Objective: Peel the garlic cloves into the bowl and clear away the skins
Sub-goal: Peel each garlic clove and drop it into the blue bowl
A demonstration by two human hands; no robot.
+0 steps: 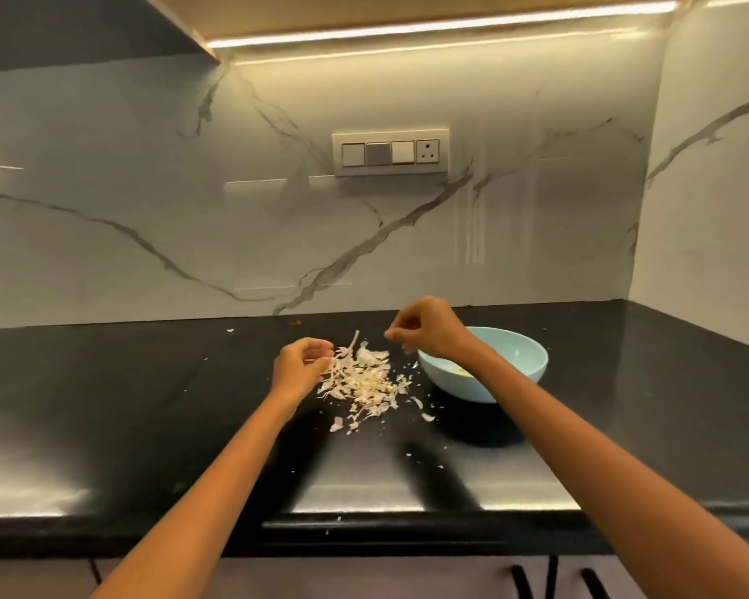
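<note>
Papery garlic skins lie heaped just right of the left hand, whose curled fingers touch the heap's edge. Right hand, raised beside the pale blue bowl, pinches something small, possibly skin. Peeling looks finished; gathering skins comes next. Bowl contents: something yellowish, barely visible.

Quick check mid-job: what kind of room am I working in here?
Most likely a home kitchen: a black countertop against a marble-look backsplash, a switch and socket panel under a cabinet light strip, and garlic skins beside a pale blue bowl.
</note>
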